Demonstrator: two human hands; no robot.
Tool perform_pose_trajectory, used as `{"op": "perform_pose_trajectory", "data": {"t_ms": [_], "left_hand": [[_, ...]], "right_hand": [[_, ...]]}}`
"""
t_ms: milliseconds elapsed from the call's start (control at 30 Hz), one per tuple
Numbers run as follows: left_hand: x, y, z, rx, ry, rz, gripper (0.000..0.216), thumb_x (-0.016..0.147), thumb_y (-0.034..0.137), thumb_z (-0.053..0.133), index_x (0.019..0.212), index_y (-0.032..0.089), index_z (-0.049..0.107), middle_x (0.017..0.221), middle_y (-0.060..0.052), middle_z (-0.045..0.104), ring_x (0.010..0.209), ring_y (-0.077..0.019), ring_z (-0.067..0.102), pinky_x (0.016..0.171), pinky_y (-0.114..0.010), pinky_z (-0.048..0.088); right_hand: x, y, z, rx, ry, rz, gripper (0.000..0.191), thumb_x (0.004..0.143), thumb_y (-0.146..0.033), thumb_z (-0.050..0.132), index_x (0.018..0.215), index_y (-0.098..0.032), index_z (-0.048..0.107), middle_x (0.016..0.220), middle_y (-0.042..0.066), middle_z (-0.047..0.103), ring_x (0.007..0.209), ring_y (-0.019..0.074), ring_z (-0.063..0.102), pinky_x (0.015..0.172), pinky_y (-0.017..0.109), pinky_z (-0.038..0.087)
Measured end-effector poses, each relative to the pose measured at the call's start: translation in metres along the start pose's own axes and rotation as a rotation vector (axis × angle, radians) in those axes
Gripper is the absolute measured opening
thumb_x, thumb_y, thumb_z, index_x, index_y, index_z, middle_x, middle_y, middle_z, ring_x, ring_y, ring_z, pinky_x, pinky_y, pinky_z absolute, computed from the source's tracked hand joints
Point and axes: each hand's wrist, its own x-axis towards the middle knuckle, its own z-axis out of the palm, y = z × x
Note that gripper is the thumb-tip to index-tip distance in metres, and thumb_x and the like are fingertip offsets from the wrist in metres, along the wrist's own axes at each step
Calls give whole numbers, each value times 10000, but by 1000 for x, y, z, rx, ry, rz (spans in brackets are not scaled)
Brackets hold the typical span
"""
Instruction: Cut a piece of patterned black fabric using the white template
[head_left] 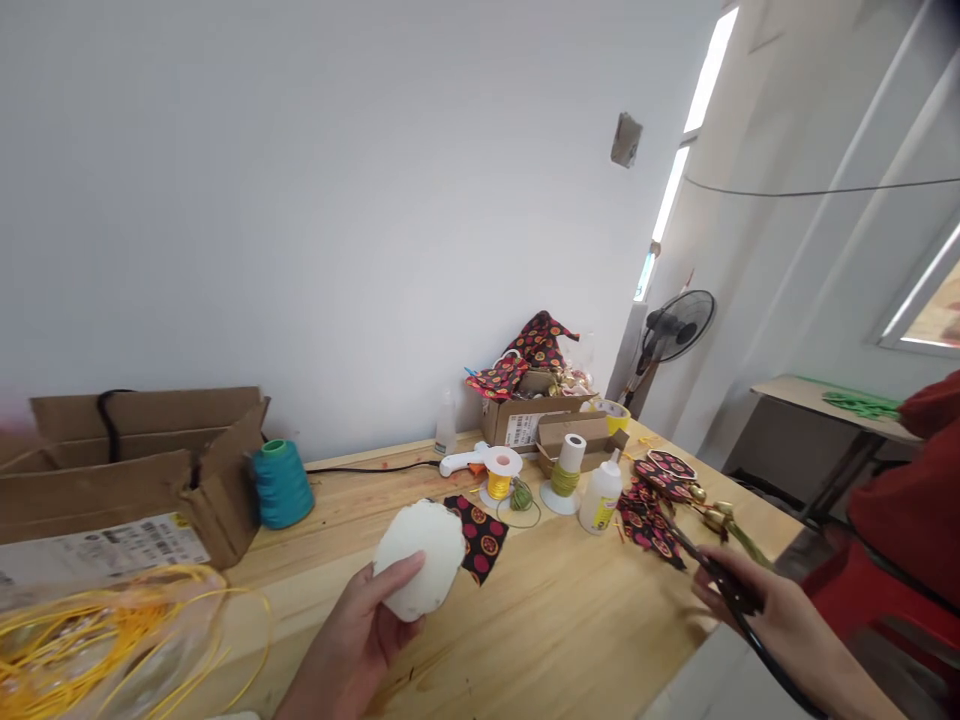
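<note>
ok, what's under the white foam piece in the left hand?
The left hand holds the white foam piece above the wooden table. A patterned fabric square lies partly behind it; the covered corner and the table beneath cannot be seen.

Table (570, 620): pale unfinished-looking wood, matt, with visible grain; the boxes (127, 470) on it are brown corrugated cardboard, dull, one bearing a white paper label. White piece (420, 570) in the left hand (360, 640) looks like matt foam, soft-edged and slightly rough; the patterned scraps (480, 540) beside it are printed cloth, black with orange-red dots, no sheen. Teal spool (281, 485) is wound thread with a faint sheen, glue bottle (600, 495) and glue gun (469, 460) are smooth white plastic, yellow cord (112, 620) looks glossy, and the scissors (720, 575) in the right hand (772, 615) show dark, smooth handles.
</note>
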Motion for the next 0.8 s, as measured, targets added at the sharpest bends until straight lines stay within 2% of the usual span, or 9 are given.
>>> {"op": "perform_pose_trajectory", "data": {"t_ms": [133,233,333,433,533,667,800], "left_hand": [[2,-5,-2,28,-47,13,298,620,131,673,901,104,578,637,-28,667,466,-87,563,371,-146,433],[4,-7,-5,-27,-76,42,347,640,127,655,974,110,562,704,-39,683,568,-110,601,484,-172,475],[6,-6,-8,-77,-73,96,413,653,121,635,1051,144,527,752,-31,685,645,-134,612,560,-211,486],[9,-5,-9,-76,-8,145,438,646,146,643,1066,155,516,728,-14,680,614,-131,599,535,-223,479],[12,-7,-11,-45,38,169,424,601,157,681,1004,130,552,688,-13,678,585,-130,590,519,-223,470],[17,-13,-13,64,25,161,373,508,159,730,856,96,611,679,-51,687,572,-165,592,496,-247,457],[20,-17,-14,150,21,176,415,428,132,750,822,96,628,716,-82,698,641,-217,609,548,-281,465]], "right_hand": [[-7,-67,36,94,-240,-79,300,674,-395,563,908,-208,581,633,8,583,561,173,538,515,261,437],[-2,-109,71,92,-296,-207,358,646,-395,606,954,-219,567,846,40,612,722,202,550,656,303,444],[10,-136,103,128,-347,-364,409,623,-360,639,994,-216,542,935,49,583,851,213,521,763,323,412],[20,-148,127,128,-348,-421,449,630,-338,637,1033,-194,504,921,58,558,860,213,495,762,328,400],[22,-151,140,82,-343,-440,392,626,-363,639,960,-198,518,892,53,532,830,219,473,720,335,398],[23,-145,148,35,-274,-424,322,622,-334,639,893,-201,525,860,46,506,815,224,453,695,338,385],[30,-143,148,9,-242,-452,326,624,-341,636,902,-203,538,835,46,495,794,224,443,679,340,372]]}}
